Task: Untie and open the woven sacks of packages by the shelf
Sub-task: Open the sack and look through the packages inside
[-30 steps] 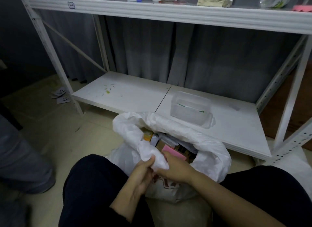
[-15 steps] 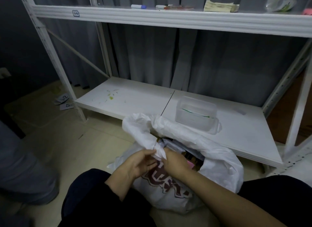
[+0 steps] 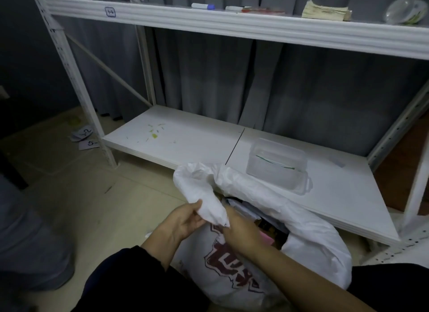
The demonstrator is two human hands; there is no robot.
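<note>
Woven sack (image 3: 308, 232) sits on the floor at the near edge of the lower shelf (image 3: 185, 146), mouth partly open, packages (image 3: 253, 215) visible inside. Left hand (image 3: 185, 218) grips the twisted neck flap (image 3: 209, 202); right hand (image 3: 241, 230) pinches its tip. Fabric looks soft, crinkly, slick; load likely heavy. Best hold: the rim, not the body.

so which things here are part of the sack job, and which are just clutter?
In play:
- woven sack, mouth partly open
- left hand and right hand, both gripping its twisted flap
- packages inside

Lying about:
- clear tub on the lower shelf
- marker
- paper labels on the floor
</note>
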